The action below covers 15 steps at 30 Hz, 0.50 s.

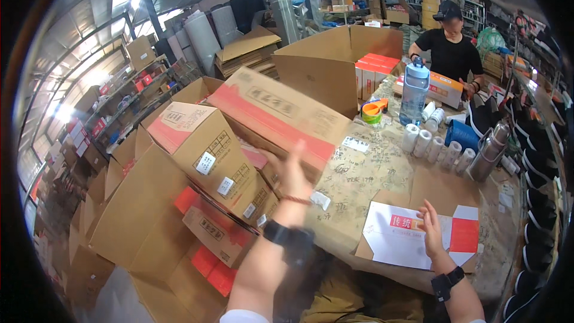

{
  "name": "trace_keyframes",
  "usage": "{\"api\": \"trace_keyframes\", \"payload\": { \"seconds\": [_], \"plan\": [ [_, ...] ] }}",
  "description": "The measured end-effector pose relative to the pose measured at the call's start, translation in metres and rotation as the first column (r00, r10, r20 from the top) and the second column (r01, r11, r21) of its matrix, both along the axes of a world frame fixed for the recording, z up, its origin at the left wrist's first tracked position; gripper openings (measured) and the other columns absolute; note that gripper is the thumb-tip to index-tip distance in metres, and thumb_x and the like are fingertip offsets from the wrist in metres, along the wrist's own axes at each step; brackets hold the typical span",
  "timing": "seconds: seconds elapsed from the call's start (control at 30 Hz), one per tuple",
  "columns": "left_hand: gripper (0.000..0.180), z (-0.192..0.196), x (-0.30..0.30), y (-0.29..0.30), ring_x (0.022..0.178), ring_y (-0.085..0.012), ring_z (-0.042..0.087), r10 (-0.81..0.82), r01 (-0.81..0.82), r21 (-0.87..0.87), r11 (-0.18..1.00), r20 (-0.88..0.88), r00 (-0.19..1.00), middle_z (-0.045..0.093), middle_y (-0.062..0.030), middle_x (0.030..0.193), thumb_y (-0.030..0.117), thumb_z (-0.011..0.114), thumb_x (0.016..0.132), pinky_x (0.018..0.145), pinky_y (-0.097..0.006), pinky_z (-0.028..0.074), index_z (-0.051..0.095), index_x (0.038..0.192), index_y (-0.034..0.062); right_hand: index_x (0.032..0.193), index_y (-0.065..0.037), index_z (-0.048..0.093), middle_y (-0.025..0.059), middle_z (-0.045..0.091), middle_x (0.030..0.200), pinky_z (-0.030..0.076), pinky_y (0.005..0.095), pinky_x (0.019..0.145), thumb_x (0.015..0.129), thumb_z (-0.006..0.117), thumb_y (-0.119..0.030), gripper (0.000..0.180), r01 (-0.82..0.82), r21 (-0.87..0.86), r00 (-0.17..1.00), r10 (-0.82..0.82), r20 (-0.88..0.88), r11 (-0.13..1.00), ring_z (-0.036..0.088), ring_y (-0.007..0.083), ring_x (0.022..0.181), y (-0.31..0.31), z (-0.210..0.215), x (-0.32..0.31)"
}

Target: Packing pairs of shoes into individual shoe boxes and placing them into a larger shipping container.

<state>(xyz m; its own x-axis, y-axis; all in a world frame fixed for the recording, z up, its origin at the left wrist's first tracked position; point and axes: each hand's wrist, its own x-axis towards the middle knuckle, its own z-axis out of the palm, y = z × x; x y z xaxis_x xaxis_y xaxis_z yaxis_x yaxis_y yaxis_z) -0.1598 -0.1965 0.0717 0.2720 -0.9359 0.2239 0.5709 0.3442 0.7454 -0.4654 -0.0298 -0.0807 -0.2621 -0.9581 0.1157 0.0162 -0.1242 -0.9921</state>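
A long brown and red cardboard box point(281, 104) lies slanted across the top of the stacked boxes at my left. My left hand point(292, 173) is against its near side, thumb apart from the fingers; motion blurs the fingertips. Just below that hand are more brown boxes point(206, 143) with red tops and white labels, stacked inside a big open carton point(137, 203). My right hand point(431, 233), fingers stretched and apart, is over a flattened white and red box sheet point(388, 236) on the table. I cannot tell whether it touches the sheet.
On the worn table point(371, 170) stand a large clear water bottle point(414, 93), tape rolls point(373, 109), several white rolls point(421, 143), a blue cup point(461, 134) and a steel flask point(489, 152). Black shoes point(538, 194) line the right rack. Across the table, a person point(448, 48) handles an orange-white box point(445, 90).
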Motion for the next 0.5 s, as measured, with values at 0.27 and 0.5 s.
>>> {"api": "trace_keyframes", "payload": {
  "seconds": [0.27, 0.5],
  "plan": [
    [0.083, -0.004, 0.004, 0.012, 0.132, -0.0421, 0.023, 0.668, -0.365, -0.635, 0.680, 0.743, -0.047, 0.013, -0.0269, 0.145, 0.025, 0.068, 0.076, 0.105, -0.051, 0.021, 0.024, 0.144, 0.0082, 0.104, 0.000, 0.059, 0.0054, 0.053, 0.094, 0.045, 0.0235, 0.069, 0.085, 0.059, -0.005, 0.019, 0.249, -0.132, 0.869, -0.281, -0.406, 0.960, 0.053, 0.0136, 0.079, 0.035, -0.061, -0.023],
    [0.051, 0.025, 0.078, -0.079, 0.114, -0.0299, 0.051, 0.393, -0.100, -0.668, 0.738, 0.545, -0.741, 0.050, -0.0164, 0.130, 0.013, 0.057, 0.082, 0.097, -0.040, 0.040, 0.048, 0.132, 0.0204, 0.096, -0.001, 0.063, 0.0089, 0.054, 0.085, 0.045, 0.0250, 0.063, 0.080, 0.062, -0.004, 0.016, 0.227, -0.169, 0.821, -0.282, -0.497, 0.959, 0.055, 0.0167, 0.071, 0.032, -0.043, -0.007]
  ]
}}
